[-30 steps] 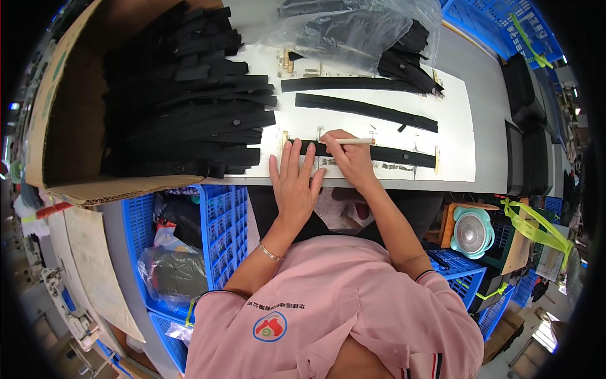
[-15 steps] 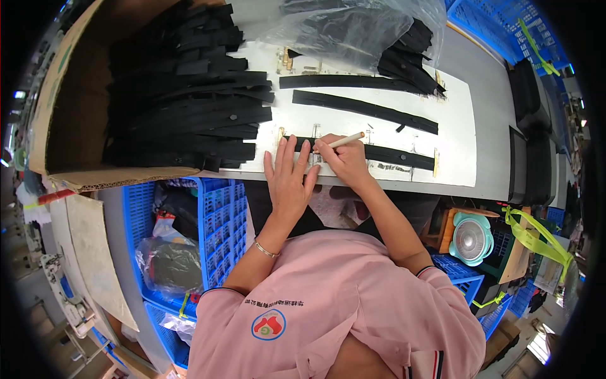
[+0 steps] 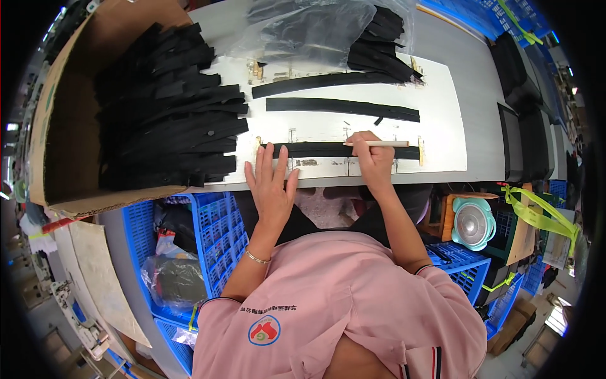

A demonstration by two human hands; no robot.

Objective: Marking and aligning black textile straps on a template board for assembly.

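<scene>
A narrow black fabric strip [image 3: 315,150] lies lengthwise near the front of a white marked board [image 3: 445,126]. My left hand [image 3: 271,186] rests flat with fingers spread, its fingertips pressing the strip's left end. Pinched in my right hand [image 3: 374,165] is a slim, pale marking pencil [image 3: 392,144]. Its tip touches or hovers just over the strip, right of the middle; I cannot tell which. Farther back on the board lie a second black strip [image 3: 341,108] and a third one [image 3: 315,83], which runs toward a heap of strips.
An open cardboard box [image 3: 66,132] full of black strips [image 3: 170,126] stands at the left. Clear plastic sheeting [image 3: 309,31] partly covers more strips [image 3: 382,54] at the back. Below the table edge are a blue crate [image 3: 218,234] and a round turquoise-rimmed object [image 3: 475,224].
My right hand has moved right along the strip, and the pencil now lies flatter. My left hand stays at the strip's left end. The whole view has shifted slightly.
</scene>
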